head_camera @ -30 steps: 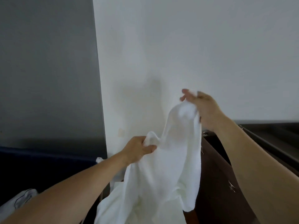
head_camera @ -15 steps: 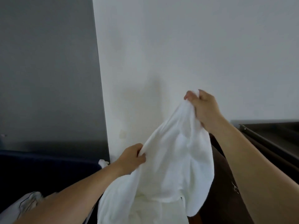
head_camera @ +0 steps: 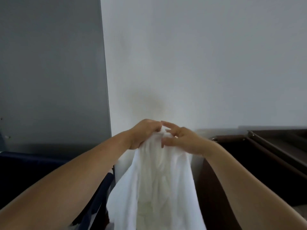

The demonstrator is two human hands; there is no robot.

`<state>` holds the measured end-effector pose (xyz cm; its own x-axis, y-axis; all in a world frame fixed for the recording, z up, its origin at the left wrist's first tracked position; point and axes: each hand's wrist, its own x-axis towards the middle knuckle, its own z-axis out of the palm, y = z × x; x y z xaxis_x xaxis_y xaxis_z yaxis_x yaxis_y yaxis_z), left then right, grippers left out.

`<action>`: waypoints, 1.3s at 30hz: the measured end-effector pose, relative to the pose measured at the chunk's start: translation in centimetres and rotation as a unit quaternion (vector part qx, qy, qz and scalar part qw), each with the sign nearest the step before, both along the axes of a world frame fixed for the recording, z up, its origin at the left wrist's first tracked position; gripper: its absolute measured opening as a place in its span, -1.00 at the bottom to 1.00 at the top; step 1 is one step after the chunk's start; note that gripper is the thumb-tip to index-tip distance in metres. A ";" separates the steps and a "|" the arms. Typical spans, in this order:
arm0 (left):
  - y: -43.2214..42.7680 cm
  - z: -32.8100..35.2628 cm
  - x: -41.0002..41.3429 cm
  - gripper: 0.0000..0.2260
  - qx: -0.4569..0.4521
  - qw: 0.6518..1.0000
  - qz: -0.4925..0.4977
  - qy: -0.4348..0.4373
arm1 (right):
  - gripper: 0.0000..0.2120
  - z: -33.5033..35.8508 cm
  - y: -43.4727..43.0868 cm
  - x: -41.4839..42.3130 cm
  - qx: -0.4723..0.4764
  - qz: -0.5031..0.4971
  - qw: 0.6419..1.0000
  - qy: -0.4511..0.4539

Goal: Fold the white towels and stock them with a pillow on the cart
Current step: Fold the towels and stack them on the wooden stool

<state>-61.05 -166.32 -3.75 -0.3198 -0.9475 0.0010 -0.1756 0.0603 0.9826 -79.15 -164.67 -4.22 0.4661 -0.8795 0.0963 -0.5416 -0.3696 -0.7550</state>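
- A white wall (head_camera: pixel 199 63) fills the upper right of the frame; a grey panel (head_camera: pixel 49 72) fills the upper left.
- A dark brown cabinet (head_camera: pixel 265 155) stands lower right, and something dark blue (head_camera: pixel 33 163) lower left (blurred).
- At centre, the left hand (head_camera: pixel 142 135) grips the towel (head_camera: pixel 154 188) by its bunched top; the right hand (head_camera: pixel 179 140) pinches it, fingers partly spread.
- The towel hangs between the forearms.
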 end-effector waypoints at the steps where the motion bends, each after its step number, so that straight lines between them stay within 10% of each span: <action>1: 0.2 0.3 0.0 -0.93 0.009 0.999 -0.046 0.010 | -0.86 -0.6 0.2 0.4 0.034 0.007 0.999 -0.024; 4: -0.6 -1.0 1.4 -0.77 -0.031 0.992 -0.097 -0.068 | -0.84 -0.9 0.2 0.6 0.027 -0.040 0.998 -0.035; 9: -1.7 -7.1 3.1 -0.75 -0.183 0.919 0.088 -0.337 | -0.76 1.9 0.0 0.2 -0.083 -0.115 0.984 -0.109; 14: -2.6 -12.3 7.5 -0.95 -0.079 0.888 0.236 -0.386 | -0.80 6.1 -0.4 -2.2 -0.159 -0.211 0.920 -0.291; 18: -2.5 -12.1 8.0 -0.84 -0.057 0.909 0.222 -0.348 | -0.77 7.7 0.4 -4.0 -0.086 -0.089 0.950 -0.288; 23: -1.4 -3.6 2.0 -0.77 -0.204 0.943 0.181 -0.193 | -0.80 5.1 0.0 -2.6 -0.043 -0.023 0.998 0.034; 32: -1.3 -0.1 -2.1 -0.97 -0.361 0.900 0.133 -0.205 | -0.78 0.4 0.1 -0.6 -0.039 -0.060 0.992 -0.108; 39: -3.2 -8.1 2.9 -0.92 -0.115 0.945 0.064 -0.300 | -0.72 5.8 -0.4 -1.6 -0.102 -0.176 0.919 -0.338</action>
<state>-58.15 -169.55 -11.86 -0.2100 -0.9755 0.0663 -0.7173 0.1998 0.6675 -80.73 -165.07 1.61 -0.0701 -0.8959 0.4387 -0.0864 -0.4327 -0.8974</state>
